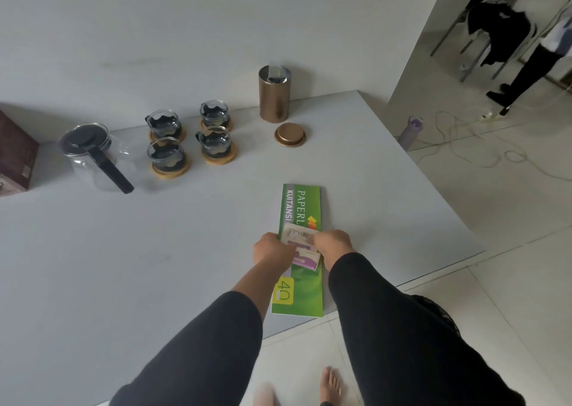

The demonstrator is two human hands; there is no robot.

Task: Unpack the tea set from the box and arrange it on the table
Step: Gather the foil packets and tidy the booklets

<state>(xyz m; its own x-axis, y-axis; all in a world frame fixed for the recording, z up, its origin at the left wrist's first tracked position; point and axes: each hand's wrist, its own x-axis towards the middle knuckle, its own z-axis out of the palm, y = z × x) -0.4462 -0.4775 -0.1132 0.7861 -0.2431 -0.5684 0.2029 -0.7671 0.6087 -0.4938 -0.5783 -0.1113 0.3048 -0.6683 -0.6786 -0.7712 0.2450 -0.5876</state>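
A glass teapot (93,155) with a black lid and handle stands at the left of the white table (154,266). Several glass cups (188,136) sit on round wooden coasters to its right. A dark red box (15,155) is at the far left edge. My left hand (270,249) and my right hand (335,244) both hold a folded stack of banknotes (303,246) over a green receipt book (301,251) near the table's front edge.
A copper canister (274,94) stands open at the back, its lid (290,134) lying in front of it. On the floor to the right are a purple bottle (410,131) and loose cables (483,145). A person stands at the top right by a chair.
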